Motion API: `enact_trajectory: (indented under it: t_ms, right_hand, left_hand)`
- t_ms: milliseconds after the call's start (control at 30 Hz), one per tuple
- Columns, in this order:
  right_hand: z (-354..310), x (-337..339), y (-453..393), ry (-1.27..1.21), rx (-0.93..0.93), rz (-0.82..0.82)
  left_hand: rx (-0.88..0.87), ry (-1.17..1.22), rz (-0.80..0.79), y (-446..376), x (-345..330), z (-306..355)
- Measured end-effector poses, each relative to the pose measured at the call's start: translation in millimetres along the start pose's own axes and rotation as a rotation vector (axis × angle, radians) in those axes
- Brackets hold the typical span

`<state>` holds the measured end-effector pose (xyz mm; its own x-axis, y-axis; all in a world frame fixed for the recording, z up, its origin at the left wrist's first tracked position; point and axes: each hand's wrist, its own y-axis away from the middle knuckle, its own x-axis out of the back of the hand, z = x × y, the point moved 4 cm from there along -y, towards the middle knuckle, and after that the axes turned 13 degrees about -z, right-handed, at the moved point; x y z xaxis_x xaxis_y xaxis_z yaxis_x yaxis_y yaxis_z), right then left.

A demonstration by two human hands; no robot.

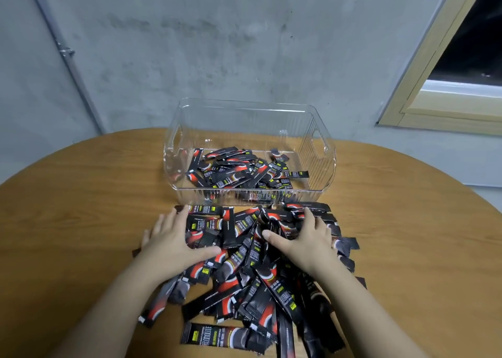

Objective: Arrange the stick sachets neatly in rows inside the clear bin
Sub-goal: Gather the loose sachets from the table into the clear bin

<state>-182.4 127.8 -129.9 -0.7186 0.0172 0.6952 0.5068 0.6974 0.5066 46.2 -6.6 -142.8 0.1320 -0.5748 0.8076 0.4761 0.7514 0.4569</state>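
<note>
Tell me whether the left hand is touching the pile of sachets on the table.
Touching. The head view shows the left hand lying flat, fingers spread, on the left edge of the sachet pile, thumb resting across several packets.

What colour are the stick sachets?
Black with red swooshes and yellow-green labels; the stick sachets show best in the head view.

Only two forearms and two hands of the person are visible. The left hand [173, 238] and the right hand [304, 238] are bare, without gloves, rings or a watch. Both forearms are bare too; no sleeve reaches into the view.
</note>
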Motion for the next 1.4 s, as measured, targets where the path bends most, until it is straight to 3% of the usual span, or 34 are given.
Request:
enact_trajectory:
  t_ms: [233,600,833,1067,1267,1400]
  right_hand:
    - [-26,-12,-8,0.22,-0.13,-0.031]
    - [-20,-4,-9,0.198,0.031,0.049]
    - [-14,11,-2,0.083,0.218,0.108]
    - [-21,25,1,-0.029,0.386,0.132]
    - [-54,55,-5,-0.131,0.488,0.171]
    - [-97,81,-29,-0.352,0.531,0.113]
  left_hand:
    - [-0.017,-0.149,-0.006,-7,-15,26]
    - [-0.205,-0.138,0.179,-10,-11,35]
    - [-0.283,-0.157,0.272,-6,-1,40]
    - [-0.471,-0.086,0.409,-5,25,50]
    - [-0.582,-0.037,0.557,-2,74,86]
    - [-0.599,0.145,0.658,-20,119,129]
